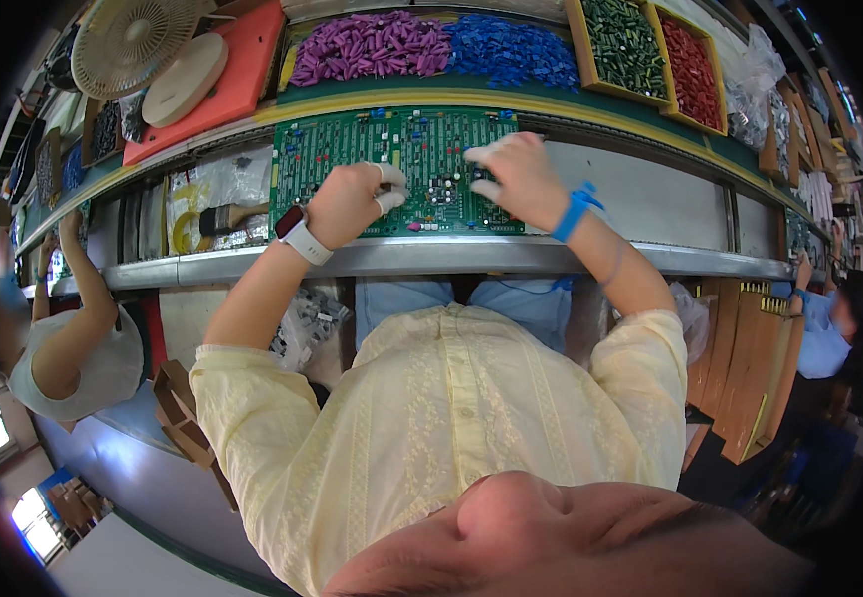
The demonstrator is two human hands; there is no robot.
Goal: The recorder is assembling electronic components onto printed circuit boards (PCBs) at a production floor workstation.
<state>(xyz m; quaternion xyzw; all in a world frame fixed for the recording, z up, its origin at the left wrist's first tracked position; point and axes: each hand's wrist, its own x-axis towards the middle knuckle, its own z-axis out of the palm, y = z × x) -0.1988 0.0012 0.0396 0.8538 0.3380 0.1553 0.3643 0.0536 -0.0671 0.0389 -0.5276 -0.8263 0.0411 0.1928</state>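
Note:
A green circuit board (297,204) lies in front of me, set with many small parts in blue, red, white and black. My left hand (352,199) is over its middle with white-covered fingertips curled down to the board; whatever they may hold is hidden. My right hand (524,179) reaches over the board's right part, its thumb and forefinger, also covered in white, spread apart with nothing visible between them. Between the hands stands a cluster of round black-and-white parts (441,189). A small pink part (414,227) sits near the board's front edge.
Behind the board lie heaps of purple parts (372,45) and blue parts (511,50), then boxes of green parts (625,45) and red parts (692,75). A brush (227,218) lies left of the board. A metal rail (431,256) runs along the front. Co-workers sit at both sides.

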